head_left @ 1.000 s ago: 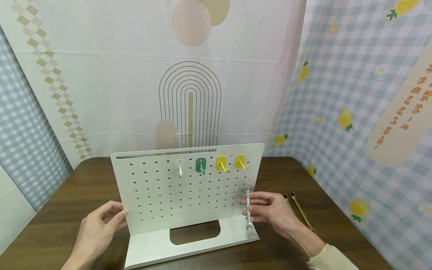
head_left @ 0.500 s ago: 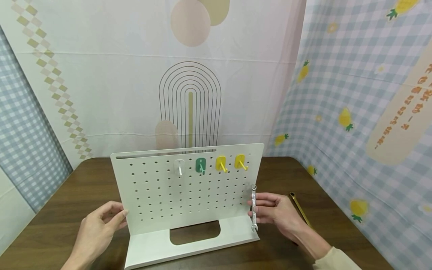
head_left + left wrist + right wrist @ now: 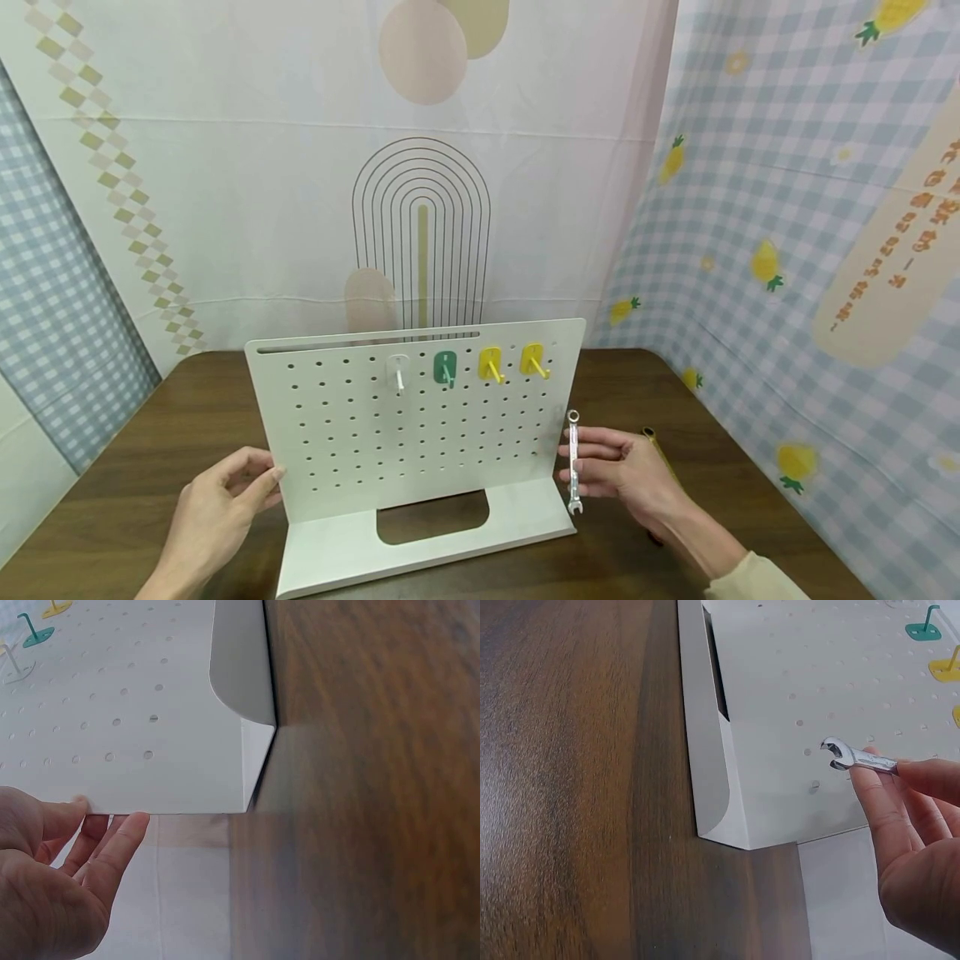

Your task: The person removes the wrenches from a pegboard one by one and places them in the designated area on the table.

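A white metal pegboard (image 3: 450, 417) stands upright on its folded base on the table. Its left edge is pinched by my left hand (image 3: 213, 512), the thumb on the front face in the left wrist view. My right hand (image 3: 637, 475) holds a small silver combination wrench (image 3: 573, 454) between thumb and fingers, just beyond the board's right edge. The wrench is nearly vertical, ring end up; its open end shows in the right wrist view. Along the board's upper part sit a clear-white hook (image 3: 398, 373), a green hook (image 3: 446, 367) and two yellow hooks (image 3: 491, 365), all bare.
A gold wrench (image 3: 663, 454) lies on the brown wooden table (image 3: 135, 442), partly hidden behind my right hand and wrist. A printed cloth (image 3: 262, 208) hangs at the back, and a checked cloth (image 3: 735, 292) borders the right side.
My right hand has moved right with the silver wrench, from in front of the board to beyond its right edge. It now covers more of the gold wrenches. My left hand stays put.
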`<action>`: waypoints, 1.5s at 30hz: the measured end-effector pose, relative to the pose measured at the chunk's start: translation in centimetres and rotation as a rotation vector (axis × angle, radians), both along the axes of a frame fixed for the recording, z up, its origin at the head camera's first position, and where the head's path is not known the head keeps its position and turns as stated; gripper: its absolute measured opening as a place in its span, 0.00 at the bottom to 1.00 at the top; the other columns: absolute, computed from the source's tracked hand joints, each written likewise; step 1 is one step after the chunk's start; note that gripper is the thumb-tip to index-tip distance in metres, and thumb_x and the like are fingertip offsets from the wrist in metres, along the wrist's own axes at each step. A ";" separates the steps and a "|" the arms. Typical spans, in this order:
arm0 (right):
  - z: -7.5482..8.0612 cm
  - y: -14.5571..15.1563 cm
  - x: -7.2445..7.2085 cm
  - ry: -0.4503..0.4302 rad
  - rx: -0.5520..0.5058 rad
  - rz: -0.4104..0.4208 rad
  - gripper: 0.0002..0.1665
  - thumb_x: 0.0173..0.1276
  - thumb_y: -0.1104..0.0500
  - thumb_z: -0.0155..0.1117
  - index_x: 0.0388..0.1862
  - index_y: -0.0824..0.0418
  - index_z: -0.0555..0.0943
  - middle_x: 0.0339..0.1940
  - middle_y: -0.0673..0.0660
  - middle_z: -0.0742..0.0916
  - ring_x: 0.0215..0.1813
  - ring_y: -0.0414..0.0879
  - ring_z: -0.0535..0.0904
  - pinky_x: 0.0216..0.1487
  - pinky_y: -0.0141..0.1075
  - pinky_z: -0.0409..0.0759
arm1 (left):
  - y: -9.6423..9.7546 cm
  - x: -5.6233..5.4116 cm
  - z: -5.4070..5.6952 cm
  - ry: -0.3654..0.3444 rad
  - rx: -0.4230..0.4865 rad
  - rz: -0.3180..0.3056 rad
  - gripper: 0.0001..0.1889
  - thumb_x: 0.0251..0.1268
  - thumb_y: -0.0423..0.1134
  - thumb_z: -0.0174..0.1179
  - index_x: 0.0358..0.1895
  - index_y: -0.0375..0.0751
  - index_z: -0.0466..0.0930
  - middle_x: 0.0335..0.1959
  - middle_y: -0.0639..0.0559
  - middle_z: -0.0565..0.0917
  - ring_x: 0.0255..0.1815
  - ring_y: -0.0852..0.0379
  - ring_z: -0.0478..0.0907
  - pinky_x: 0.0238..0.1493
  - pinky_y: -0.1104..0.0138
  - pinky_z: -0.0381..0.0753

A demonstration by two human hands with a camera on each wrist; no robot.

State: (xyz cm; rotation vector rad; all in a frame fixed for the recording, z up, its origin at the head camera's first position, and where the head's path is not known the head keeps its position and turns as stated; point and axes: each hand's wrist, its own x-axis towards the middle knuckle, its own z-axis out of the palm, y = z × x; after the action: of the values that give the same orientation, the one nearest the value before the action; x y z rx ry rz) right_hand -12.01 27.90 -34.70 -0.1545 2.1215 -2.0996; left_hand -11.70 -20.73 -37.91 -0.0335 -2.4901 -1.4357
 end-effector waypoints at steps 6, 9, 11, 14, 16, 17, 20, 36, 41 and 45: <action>-0.2 0.6 0.0 -0.004 0.008 -0.007 0.36 0.71 0.69 0.71 0.74 0.78 0.69 0.52 0.55 0.93 0.47 0.52 0.93 0.51 0.42 0.95 | 0.1 0.1 0.1 -0.001 0.004 0.002 0.06 0.75 0.34 0.67 0.47 0.35 0.85 0.42 0.46 0.87 0.38 0.77 0.85 0.39 0.74 0.94; -0.3 1.1 0.0 -0.010 0.011 -0.014 0.35 0.71 0.69 0.71 0.74 0.77 0.70 0.52 0.54 0.93 0.47 0.51 0.93 0.51 0.41 0.95 | 0.1 0.0 0.0 0.002 0.002 0.000 0.06 0.75 0.34 0.67 0.47 0.34 0.85 0.41 0.46 0.87 0.37 0.77 0.86 0.38 0.74 0.94; -0.4 1.5 -0.1 -0.016 0.010 -0.016 0.33 0.71 0.69 0.71 0.73 0.74 0.72 0.52 0.53 0.93 0.48 0.51 0.93 0.51 0.41 0.95 | 0.0 0.0 0.0 0.004 0.005 0.002 0.06 0.74 0.33 0.67 0.47 0.33 0.85 0.41 0.46 0.87 0.37 0.77 0.86 0.38 0.74 0.94; -0.5 2.1 -0.2 -0.023 0.004 -0.021 0.29 0.71 0.70 0.71 0.70 0.68 0.77 0.51 0.53 0.93 0.48 0.52 0.93 0.50 0.40 0.95 | 0.0 0.0 0.0 0.002 0.006 0.007 0.06 0.74 0.33 0.67 0.47 0.33 0.85 0.40 0.48 0.87 0.37 0.77 0.86 0.37 0.74 0.93; -0.7 2.5 -0.3 -0.026 0.000 -0.023 0.27 0.71 0.70 0.71 0.69 0.66 0.79 0.50 0.52 0.93 0.48 0.52 0.93 0.49 0.40 0.95 | 0.0 0.1 0.0 0.002 0.009 0.009 0.06 0.74 0.32 0.67 0.47 0.32 0.85 0.40 0.48 0.87 0.36 0.77 0.85 0.37 0.74 0.93; -0.8 2.6 -0.4 -0.027 0.000 -0.025 0.27 0.71 0.70 0.71 0.68 0.66 0.79 0.50 0.52 0.93 0.47 0.52 0.93 0.49 0.40 0.96 | 0.0 0.1 0.0 0.002 0.008 0.010 0.06 0.74 0.32 0.67 0.47 0.32 0.85 0.40 0.48 0.87 0.36 0.77 0.85 0.37 0.74 0.93; -1.1 3.0 -0.5 -0.029 0.013 -0.027 0.28 0.71 0.70 0.70 0.69 0.67 0.78 0.50 0.52 0.93 0.47 0.52 0.93 0.49 0.41 0.96 | 0.0 0.1 0.0 0.002 0.005 0.011 0.06 0.74 0.32 0.67 0.47 0.32 0.85 0.40 0.48 0.87 0.36 0.77 0.85 0.37 0.74 0.93; -1.8 4.2 -0.8 -0.055 0.068 -0.041 0.35 0.72 0.69 0.71 0.74 0.75 0.71 0.52 0.52 0.92 0.48 0.50 0.93 0.49 0.41 0.96 | 0.0 0.1 0.0 -0.004 0.006 0.008 0.06 0.74 0.33 0.67 0.47 0.33 0.85 0.40 0.48 0.87 0.36 0.77 0.85 0.38 0.74 0.93; -1.9 4.8 -1.0 -0.055 0.080 -0.039 0.33 0.72 0.69 0.70 0.73 0.74 0.72 0.52 0.53 0.92 0.48 0.50 0.93 0.49 0.40 0.96 | 0.0 0.1 -0.1 -0.003 0.004 0.009 0.06 0.74 0.33 0.67 0.47 0.33 0.85 0.40 0.48 0.87 0.36 0.77 0.85 0.38 0.74 0.93; -2.1 5.2 -1.1 -0.060 0.095 -0.047 0.34 0.72 0.68 0.71 0.74 0.74 0.72 0.53 0.54 0.92 0.47 0.49 0.93 0.49 0.40 0.96 | 0.0 0.2 -0.1 -0.002 0.012 0.003 0.06 0.75 0.33 0.67 0.47 0.33 0.85 0.41 0.47 0.87 0.37 0.77 0.85 0.38 0.74 0.93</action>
State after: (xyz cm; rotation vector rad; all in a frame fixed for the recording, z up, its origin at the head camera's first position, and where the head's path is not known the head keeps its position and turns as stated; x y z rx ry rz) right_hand -13.10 33.07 -36.76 -0.0304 2.2048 -1.9961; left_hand -11.55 -20.77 -37.96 -0.0267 -2.4821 -1.4497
